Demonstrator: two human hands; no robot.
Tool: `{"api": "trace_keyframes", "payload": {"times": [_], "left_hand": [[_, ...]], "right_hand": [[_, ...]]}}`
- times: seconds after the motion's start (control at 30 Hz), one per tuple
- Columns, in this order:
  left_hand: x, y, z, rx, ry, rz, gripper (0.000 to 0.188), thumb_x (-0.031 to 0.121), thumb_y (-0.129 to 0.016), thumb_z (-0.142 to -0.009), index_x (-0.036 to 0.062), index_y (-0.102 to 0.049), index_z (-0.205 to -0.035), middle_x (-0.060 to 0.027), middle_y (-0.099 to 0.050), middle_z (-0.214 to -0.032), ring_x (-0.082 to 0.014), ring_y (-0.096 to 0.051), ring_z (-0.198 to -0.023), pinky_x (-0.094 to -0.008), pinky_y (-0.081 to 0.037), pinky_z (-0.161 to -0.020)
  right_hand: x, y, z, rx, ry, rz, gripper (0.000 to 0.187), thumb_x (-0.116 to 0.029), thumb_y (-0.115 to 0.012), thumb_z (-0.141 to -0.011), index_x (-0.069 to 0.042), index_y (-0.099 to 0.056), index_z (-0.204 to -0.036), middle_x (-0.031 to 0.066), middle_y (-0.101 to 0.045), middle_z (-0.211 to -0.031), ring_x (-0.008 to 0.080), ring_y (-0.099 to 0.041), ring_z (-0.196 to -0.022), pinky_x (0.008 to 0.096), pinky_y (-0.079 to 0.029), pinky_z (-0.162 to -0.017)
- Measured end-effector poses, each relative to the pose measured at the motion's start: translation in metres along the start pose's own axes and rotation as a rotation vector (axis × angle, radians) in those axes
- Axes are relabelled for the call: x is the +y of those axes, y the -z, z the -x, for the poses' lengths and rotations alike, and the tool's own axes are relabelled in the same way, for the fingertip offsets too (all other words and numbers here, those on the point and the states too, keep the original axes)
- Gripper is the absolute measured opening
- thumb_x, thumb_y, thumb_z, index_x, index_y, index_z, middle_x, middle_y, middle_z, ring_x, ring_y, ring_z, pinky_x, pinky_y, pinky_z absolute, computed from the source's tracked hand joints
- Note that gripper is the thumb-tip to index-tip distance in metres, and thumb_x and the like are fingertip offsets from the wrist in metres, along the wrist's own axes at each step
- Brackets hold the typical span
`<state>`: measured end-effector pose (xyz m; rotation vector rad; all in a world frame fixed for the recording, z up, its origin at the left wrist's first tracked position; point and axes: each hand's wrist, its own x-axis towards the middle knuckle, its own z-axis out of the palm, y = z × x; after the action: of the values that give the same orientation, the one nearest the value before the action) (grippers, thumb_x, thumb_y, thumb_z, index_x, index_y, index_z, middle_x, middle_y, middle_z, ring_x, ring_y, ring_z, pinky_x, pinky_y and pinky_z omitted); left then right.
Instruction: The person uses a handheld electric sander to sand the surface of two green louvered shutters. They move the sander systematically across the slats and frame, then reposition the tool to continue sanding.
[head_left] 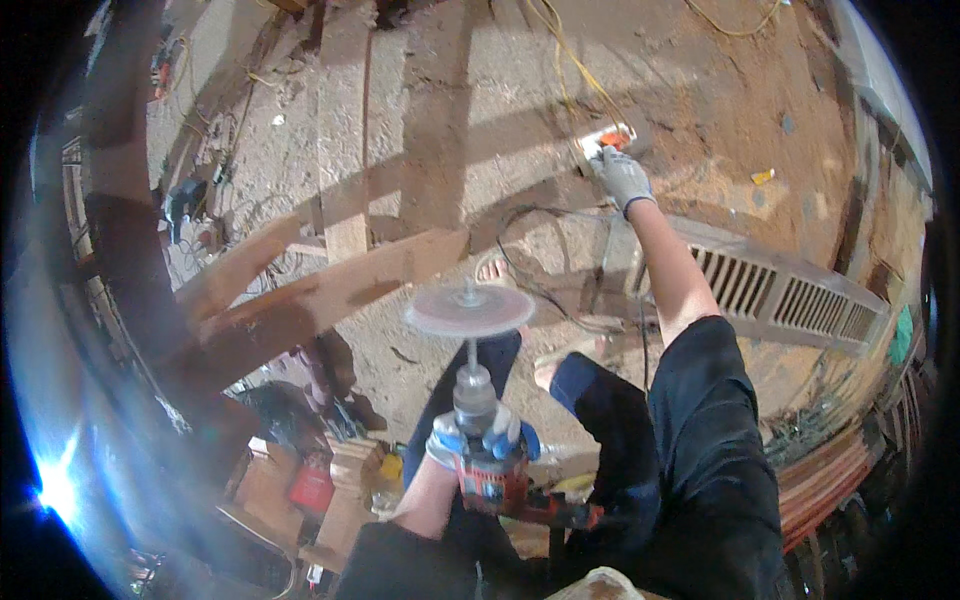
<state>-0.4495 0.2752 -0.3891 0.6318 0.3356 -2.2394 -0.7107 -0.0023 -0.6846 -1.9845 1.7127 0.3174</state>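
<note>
My left hand [482, 440], in a white and blue glove, is wrapped around a red and black power drill [495, 485]. From its metal chuck a thin shaft rises to a round, pale reddish disc [470, 311], whose surface looks smeared. The arm of my right hand [622, 178] stretches far forward, gloved in grey-white. Its fingers are closed at an orange plug-like piece [614, 140] on a small whitish electrical box [594, 145] on the ground. The fingertips are partly hidden. A yellow cable [588, 75] runs from beyond down to this box.
Wooden beams [340, 285] lie ahead on the left. Right of my legs lies a long slotted grey panel [770, 285]. A dark cord [540, 290] loops over the dusty floor. Wood blocks and a red container [312, 488] are at lower left. A bright light [57, 492] glares at the left edge.
</note>
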Motion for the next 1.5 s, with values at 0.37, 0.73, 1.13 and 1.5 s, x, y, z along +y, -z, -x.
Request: {"api": "trace_keyframes", "payload": {"times": [0.37,0.73,1.13,1.5], "left_hand": [[-0.042,-0.103,0.035,-0.235,-0.034,0.508,0.047,0.053,-0.080,-0.058,0.0176,-0.051,-0.068,-0.0012,-0.055,-0.073,-0.0312,-0.056,-0.088,-0.0459,-0.042,-0.083],[0.056,-0.390,0.119,-0.545,-0.090,0.249,0.045,0.048,-0.075,-0.057,0.0097,-0.055,-0.072,-0.0063,-0.058,-0.075,-0.0353,-0.059,-0.078,-0.0487,-0.048,-0.078],[0.200,-0.537,0.130,-0.578,-0.860,0.437,0.023,0.038,-0.070,-0.069,0.0270,-0.050,-0.068,0.0130,-0.055,-0.076,-0.0219,-0.049,-0.086,-0.0430,-0.040,-0.079],[0.181,-0.590,0.082,-0.789,-1.360,0.447,0.023,0.040,-0.074,-0.067,0.0283,-0.054,-0.071,0.0151,-0.060,-0.079,-0.0189,-0.051,-0.091,-0.0430,-0.040,-0.081]], "right_hand": [[0.003,0.145,0.136,-0.059,-0.606,-1.627,0.020,-0.023,-0.054,-0.094,-0.009,-0.063,-0.105,-0.0045,-0.046,-0.067,0.0074,-0.049,-0.055,0.0244,-0.049,-0.055],[0.001,0.560,0.155,0.162,-0.377,-1.808,0.018,-0.023,-0.063,-0.086,-0.007,-0.067,-0.094,-0.0033,-0.050,-0.060,0.0118,-0.049,-0.050,0.0300,-0.049,-0.054],[-0.122,0.876,-0.115,0.149,0.093,-1.575,0.016,-0.026,-0.061,-0.088,-0.011,-0.063,-0.084,-0.0018,-0.051,-0.062,0.0115,-0.052,-0.053,0.0290,-0.051,-0.056],[-0.268,0.956,-0.278,-0.174,0.203,-1.368,0.015,-0.026,-0.065,-0.085,-0.012,-0.063,-0.081,0.0017,-0.060,-0.070,0.0148,-0.059,-0.060,0.0309,-0.055,-0.060]]}}
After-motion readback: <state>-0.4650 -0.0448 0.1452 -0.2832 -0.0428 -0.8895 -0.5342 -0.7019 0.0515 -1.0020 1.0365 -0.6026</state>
